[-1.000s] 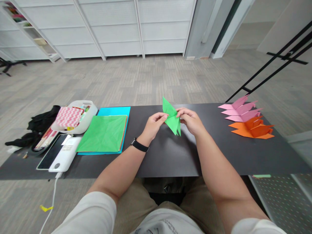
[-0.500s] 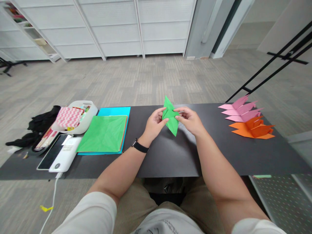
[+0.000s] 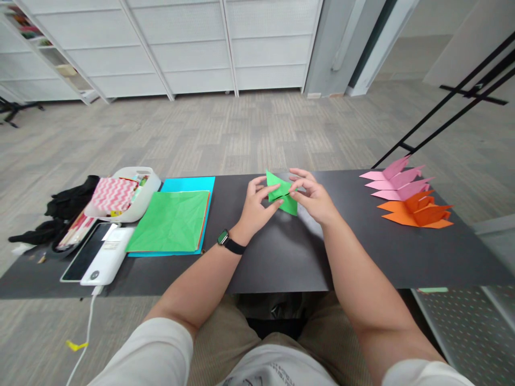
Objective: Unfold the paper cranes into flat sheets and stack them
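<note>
A folded green paper (image 3: 288,205) is between my hands above the dark table (image 3: 277,257), with pointed corners at its top left and lower right. My left hand (image 3: 257,203) pinches its left side, thumb below and fingers above. On the right, my right hand (image 3: 311,195) pinches the paper's right edge between thumb and fingertips. A dark gap or crease runs across the paper between the two grips. A dark watch (image 3: 230,241) is on my left wrist.
Left on the table are a stack of green and blue paper (image 3: 171,221), a white basket (image 3: 148,195), a white power bank (image 3: 107,257) with a cable, a phone (image 3: 86,254) and black cloth (image 3: 72,198). Pink (image 3: 398,179) and orange folded papers (image 3: 418,210) stand at right.
The green paper was a tall diamond and now looks shorter, its top point lower and further left. The fingers of both my hands have shifted on it.
</note>
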### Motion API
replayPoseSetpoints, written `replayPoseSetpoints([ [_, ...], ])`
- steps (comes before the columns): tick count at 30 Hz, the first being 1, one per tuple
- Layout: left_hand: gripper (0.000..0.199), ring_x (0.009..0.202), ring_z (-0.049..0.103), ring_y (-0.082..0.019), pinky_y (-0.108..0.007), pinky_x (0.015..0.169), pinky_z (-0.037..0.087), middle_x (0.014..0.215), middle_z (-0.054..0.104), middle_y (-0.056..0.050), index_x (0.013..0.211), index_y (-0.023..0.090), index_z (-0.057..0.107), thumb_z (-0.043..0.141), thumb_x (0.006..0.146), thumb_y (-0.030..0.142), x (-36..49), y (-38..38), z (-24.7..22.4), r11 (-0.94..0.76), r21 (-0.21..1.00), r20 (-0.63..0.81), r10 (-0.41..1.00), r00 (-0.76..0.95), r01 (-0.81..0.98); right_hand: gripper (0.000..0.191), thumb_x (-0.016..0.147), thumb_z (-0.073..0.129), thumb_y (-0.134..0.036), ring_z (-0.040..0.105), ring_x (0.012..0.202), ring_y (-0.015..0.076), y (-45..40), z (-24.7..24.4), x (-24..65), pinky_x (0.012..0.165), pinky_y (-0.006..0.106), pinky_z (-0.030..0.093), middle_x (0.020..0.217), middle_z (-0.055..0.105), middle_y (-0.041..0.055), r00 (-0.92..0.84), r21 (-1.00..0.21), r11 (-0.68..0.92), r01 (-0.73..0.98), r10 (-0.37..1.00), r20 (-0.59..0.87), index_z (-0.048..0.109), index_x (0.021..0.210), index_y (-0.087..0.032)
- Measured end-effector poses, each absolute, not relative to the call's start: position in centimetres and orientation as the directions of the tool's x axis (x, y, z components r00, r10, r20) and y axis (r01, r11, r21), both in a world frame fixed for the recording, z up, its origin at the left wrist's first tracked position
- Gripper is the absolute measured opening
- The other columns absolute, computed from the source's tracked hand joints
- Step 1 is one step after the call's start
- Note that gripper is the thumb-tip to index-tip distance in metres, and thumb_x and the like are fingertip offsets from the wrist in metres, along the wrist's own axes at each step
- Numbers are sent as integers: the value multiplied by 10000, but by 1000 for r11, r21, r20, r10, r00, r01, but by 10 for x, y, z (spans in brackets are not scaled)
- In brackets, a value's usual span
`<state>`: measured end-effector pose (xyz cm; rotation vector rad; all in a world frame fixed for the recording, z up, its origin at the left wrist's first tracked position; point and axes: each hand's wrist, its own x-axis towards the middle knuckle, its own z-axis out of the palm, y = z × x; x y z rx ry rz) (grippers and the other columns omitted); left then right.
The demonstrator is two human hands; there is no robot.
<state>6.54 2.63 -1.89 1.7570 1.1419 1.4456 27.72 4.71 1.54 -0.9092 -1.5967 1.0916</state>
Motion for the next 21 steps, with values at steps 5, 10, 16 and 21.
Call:
replayPoseSetpoints([
  [5,192,1436,527,-347,-562,1221,432,1478,630,-104,1085,296,852,778,958,419,63,19,-3,-540,737,582,813,26,407,199,900,810,-488,582,1409,303,46,18,276,1235,530,430,1355,713,66,-273,-910,404,94,889,367,757,968,-309],
  [10,366,838,673,-199,-353,874,559,869,748,-43,857,218,805,669,1023,515,63,18,-1,-430,870,423,902,84,241,358,850,831,-472,714,1042,250,51,9,274,996,442,575,1100,768,39,-267,-962,268,56,932,244,731,1154,-311],
  [16,413,920,731,-195,-349,891,596,1020,799,-56,1063,195,765,849,864,548,68,27,-13,-213,969,223,972,76,-125,317,781,861,-470,654,764,184,52,8,273,728,340,564,837,709,-3,-228,-992,126,12,966,120,696,959,-266],
  [21,502,862,732,-172,-346,854,624,952,767,-37,1139,200,674,897,820,517,67,37,-26,-108,953,112,994,-3,-283,422,786,864,-469,683,807,186,46,13,271,646,305,566,1000,744,17,-337,-1000,-20,-17,941,-13,699,1132,-295],
])
